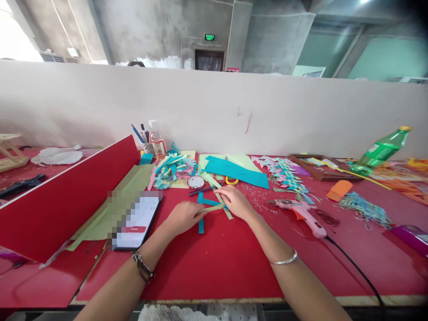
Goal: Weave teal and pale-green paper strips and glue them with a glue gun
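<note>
My left hand pinches the near end of a pale green paper strip, which runs right toward my other hand. The fingers of my right hand are closed where the pale green strip crosses other strips, and they partly hide the crossing. Blue paper strips lie interlaced with the green ones on the red tabletop. Just beyond my hands are a round white-topped tin and the yellow handle of what looks like scissors.
A phone lies left, beside green paper sheets and a red divider. Cut strips are heaped behind. At right are a pink glue gun with a black cord, woven paper pieces and a tilted green bottle.
</note>
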A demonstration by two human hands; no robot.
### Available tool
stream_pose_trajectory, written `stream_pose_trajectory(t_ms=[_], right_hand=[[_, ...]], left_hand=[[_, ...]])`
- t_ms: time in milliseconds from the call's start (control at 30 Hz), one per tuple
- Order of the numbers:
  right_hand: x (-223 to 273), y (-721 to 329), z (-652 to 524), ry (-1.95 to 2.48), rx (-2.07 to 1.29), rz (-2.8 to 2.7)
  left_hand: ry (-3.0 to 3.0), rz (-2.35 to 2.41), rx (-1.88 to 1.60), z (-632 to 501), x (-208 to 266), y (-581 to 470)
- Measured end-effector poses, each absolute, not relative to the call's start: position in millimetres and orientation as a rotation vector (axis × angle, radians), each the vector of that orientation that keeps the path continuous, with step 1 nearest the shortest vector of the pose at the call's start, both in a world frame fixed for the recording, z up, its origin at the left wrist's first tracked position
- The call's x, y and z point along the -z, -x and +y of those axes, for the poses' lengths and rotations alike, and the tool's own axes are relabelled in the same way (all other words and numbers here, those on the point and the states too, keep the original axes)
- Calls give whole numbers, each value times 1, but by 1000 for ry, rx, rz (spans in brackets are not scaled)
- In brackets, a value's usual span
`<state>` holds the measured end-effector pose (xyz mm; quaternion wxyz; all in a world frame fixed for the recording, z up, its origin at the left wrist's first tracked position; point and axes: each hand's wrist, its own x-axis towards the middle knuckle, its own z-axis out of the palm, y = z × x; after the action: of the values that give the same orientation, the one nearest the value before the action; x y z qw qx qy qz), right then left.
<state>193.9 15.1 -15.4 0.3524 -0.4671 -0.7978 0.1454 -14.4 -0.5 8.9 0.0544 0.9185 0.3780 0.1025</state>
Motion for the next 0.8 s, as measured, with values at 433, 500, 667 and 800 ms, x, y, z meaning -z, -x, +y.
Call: stream_pose_trajectory(t_ms=[433,500,667,800], right_hand=[[20,-195,14,1308,-398,-2144],[19,-193,13,1295,-434,-2098],[14,-191,12,1185,-560,-1923],[7,-191,13,1157,-596,-1618]], left_hand=[[-2849,1018,-490,-5,-4,9],[-2852,913,-436,-5,-2,9],[-2857,896,-319,-4,2,11],[-2861,953,-282,-3,0,12]])
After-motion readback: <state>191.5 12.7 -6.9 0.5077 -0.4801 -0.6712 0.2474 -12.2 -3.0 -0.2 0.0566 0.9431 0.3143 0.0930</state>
